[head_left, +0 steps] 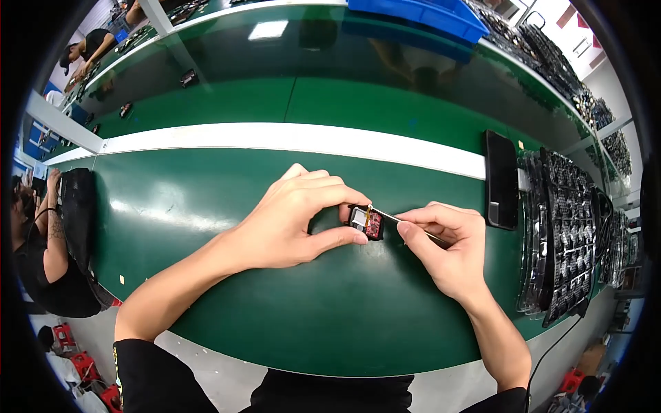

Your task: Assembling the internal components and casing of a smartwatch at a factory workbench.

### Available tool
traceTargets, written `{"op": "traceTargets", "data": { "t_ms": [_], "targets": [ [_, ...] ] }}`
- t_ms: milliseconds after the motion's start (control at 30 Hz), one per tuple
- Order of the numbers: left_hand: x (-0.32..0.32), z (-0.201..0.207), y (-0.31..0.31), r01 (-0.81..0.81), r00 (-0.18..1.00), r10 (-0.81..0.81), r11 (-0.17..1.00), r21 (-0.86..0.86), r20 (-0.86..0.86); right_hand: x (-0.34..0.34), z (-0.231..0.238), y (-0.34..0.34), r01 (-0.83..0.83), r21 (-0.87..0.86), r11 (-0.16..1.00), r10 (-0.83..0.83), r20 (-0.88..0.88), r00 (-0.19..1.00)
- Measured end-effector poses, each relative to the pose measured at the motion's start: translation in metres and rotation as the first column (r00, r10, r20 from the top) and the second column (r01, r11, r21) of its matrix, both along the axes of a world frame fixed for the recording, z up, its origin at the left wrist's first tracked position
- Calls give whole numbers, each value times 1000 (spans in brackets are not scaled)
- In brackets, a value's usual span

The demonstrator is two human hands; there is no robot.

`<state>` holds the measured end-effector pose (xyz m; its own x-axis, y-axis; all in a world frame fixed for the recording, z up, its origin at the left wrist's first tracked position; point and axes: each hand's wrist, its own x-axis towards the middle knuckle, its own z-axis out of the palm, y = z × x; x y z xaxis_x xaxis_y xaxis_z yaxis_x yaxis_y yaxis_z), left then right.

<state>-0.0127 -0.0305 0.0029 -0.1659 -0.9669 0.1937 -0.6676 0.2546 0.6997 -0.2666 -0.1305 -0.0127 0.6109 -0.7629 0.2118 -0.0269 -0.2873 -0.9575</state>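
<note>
My left hand pinches a small black electronic module with a red and silver face between thumb and fingers, just above the green bench top. My right hand grips thin metal tweezers. Their tip touches the top edge of the module. Both forearms come in from the lower edge.
A black phone lies to the right, beside stacked black trays of small parts. A white stripe runs across the bench. A blue bin sits at the far edge. Another person sits at the left.
</note>
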Motion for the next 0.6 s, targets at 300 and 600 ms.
{"op": "traceTargets", "data": {
  "t_ms": [300,600],
  "targets": [
    [2,2,-4,-21,1000,20,997,77,13,1,12,-4,-35,-148,988,6,-192,981],
    [2,-2,-2,-20,999,20,1000,15,25,2,8,-1,-8,-170,985,-23,-181,983]
  ]
}}
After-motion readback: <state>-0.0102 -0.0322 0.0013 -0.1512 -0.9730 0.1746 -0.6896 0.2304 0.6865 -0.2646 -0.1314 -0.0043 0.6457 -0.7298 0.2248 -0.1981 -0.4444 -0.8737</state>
